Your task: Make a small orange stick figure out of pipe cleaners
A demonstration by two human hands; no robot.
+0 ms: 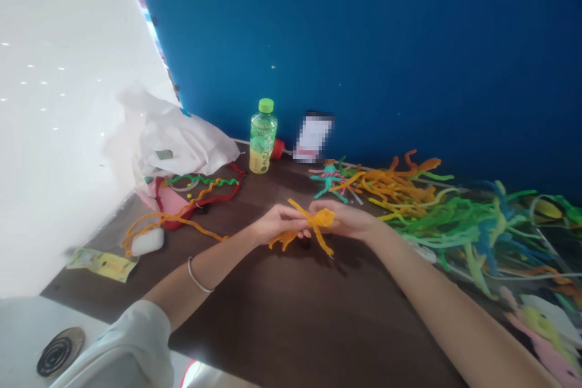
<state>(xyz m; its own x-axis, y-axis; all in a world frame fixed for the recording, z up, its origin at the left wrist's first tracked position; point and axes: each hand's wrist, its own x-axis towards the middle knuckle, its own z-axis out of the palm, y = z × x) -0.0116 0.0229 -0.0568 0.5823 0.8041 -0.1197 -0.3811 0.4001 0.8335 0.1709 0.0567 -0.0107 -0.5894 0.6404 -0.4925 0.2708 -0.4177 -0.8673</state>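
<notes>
A small orange pipe-cleaner figure (pixel 324 218) is held above the dark table (pixel 291 321), with a rounded head and several thin limbs sticking out. My left hand (pixel 282 223) pinches its body from the left, and its lower limbs hang under those fingers. On the other side, my right hand (pixel 343 218) grips it near the head; some of that hand's fingers are hidden behind the figure. Just beyond my right hand lies a teal pipe-cleaner figure (pixel 329 180) with a pink striped band.
Orange pipe cleaners (pixel 395 185) and green pipe cleaners (pixel 450 218) spread over the right side. Behind stand a green-capped drink bottle (pixel 262 139) and a phone (pixel 313 138) against the blue wall. At left are a white plastic bag (pixel 182 139) and a white earbud case (pixel 148 242).
</notes>
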